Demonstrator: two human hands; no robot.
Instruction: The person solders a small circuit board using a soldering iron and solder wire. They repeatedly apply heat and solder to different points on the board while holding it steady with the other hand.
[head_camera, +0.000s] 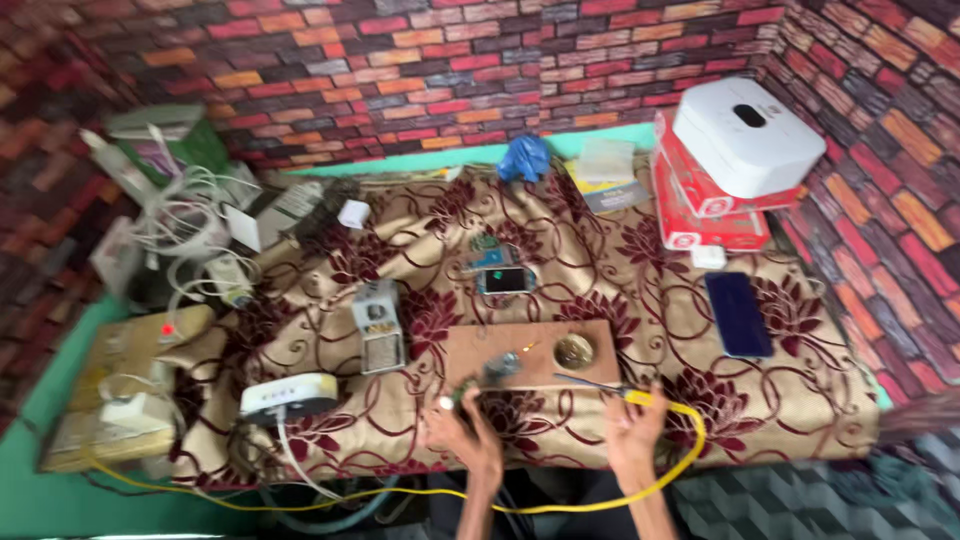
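At the near edge of the desk (800, 400), which is covered with a floral cloth, the person's two hands work just below a wooden board (530, 350). The right hand (632, 428) has its fingers closed around the yellow handle of a soldering iron (600, 387). The iron's long axis runs nearly level, its dark tip pointing left toward the other hand, and its yellow cord (690, 440) loops away to the right and down off the desk. The left hand (462, 432) pinches a small part (447, 403) between thumb and fingertips; blur hides what the part is, only a pale round end shows. That part lies to the left of the iron's tip and a little lower, so the left hand is nearer to it and the tip has a short gap to close leftward. On the board, just above the iron, sits a round brass tip cleaner (574, 351), closer to the right hand. Farther back on the cloth lie a small circuit board (505, 279) and a dark phone (738, 313).
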